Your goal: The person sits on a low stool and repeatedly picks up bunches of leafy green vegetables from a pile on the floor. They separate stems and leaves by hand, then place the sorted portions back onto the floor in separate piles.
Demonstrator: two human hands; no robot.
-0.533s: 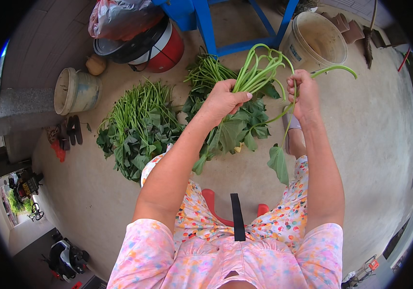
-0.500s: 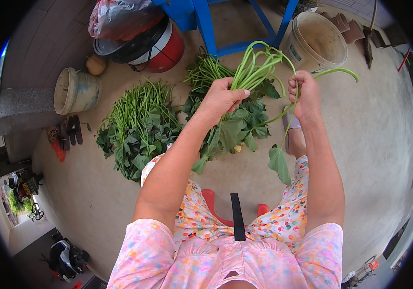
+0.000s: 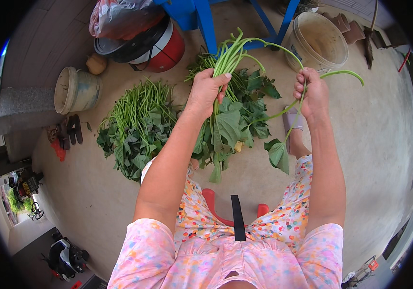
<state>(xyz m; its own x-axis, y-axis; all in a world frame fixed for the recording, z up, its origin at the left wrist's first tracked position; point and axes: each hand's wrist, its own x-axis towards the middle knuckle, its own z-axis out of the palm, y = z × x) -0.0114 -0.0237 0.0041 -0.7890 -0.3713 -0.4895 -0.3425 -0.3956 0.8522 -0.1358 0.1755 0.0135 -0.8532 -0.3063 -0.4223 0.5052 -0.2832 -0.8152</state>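
A red bucket point(image 3: 170, 47) sits near a blue stand point(image 3: 206, 24).

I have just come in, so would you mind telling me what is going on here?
A person's left hand grips a bunch of leafy green stems, while the right hand, apart from it, holds a few loose long stems, with a leaf hanging below. On the floor, one heap of leafy greens lies left of the hands, and a second heap lies behind the held bunch. A pale bucket stands beyond the right hand.
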